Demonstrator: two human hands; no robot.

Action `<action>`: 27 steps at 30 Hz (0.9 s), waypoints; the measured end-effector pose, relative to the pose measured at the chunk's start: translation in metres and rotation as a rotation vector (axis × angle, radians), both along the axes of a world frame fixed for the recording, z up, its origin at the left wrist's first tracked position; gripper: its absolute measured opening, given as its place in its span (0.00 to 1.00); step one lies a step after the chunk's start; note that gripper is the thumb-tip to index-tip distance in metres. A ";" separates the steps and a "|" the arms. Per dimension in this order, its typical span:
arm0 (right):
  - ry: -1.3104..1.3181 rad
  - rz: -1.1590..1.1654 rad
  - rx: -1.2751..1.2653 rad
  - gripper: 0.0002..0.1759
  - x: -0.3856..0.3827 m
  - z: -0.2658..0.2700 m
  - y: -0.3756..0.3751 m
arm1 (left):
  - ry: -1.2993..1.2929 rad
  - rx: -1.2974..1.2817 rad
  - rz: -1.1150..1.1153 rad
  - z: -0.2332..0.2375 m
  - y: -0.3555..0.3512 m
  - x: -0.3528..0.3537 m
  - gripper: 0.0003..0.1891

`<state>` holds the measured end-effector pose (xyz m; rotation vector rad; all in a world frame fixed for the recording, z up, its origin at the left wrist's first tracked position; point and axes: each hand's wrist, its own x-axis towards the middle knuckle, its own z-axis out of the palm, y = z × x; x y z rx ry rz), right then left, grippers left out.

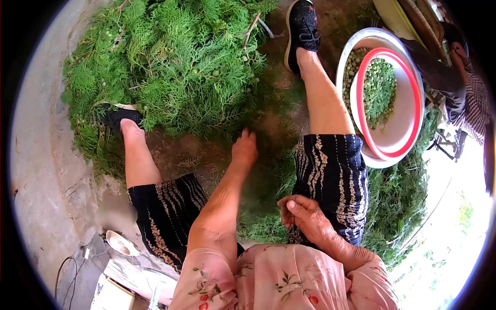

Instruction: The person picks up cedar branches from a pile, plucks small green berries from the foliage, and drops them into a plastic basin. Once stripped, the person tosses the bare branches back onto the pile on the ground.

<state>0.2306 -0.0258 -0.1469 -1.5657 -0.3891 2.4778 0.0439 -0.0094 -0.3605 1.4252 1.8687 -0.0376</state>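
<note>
My left hand (244,148) reaches forward to the near edge of a big heap of green feathery branches (175,62), over dark ground between my legs. Its fingertips point at the foliage, and shadow hides what they touch. My right hand (305,216) rests near my right thigh with its fingers curled and the thumb against them; anything inside them is too small to make out. To the right, a red-rimmed white basin (400,137) holding small green sprigs (378,88) sits inside a larger white basin (345,57) with small greenish pieces.
More green branches (395,206) lie right of my right leg. A person (447,77) sits at the far right near the basins. A white dish (120,243) and dark cables (76,274) are at the lower left. Bare concrete (41,134) runs along the left.
</note>
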 end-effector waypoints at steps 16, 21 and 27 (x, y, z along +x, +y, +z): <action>-0.037 0.111 -0.064 0.16 -0.002 0.004 0.007 | 0.074 0.228 -0.005 -0.009 0.042 0.018 0.13; -0.045 0.114 -0.068 0.15 -0.003 0.005 0.007 | -0.182 0.387 0.305 -0.030 0.024 0.004 0.13; -0.023 0.017 0.018 0.13 -0.001 -0.005 -0.001 | -1.125 -0.028 1.189 0.072 0.003 -0.010 0.10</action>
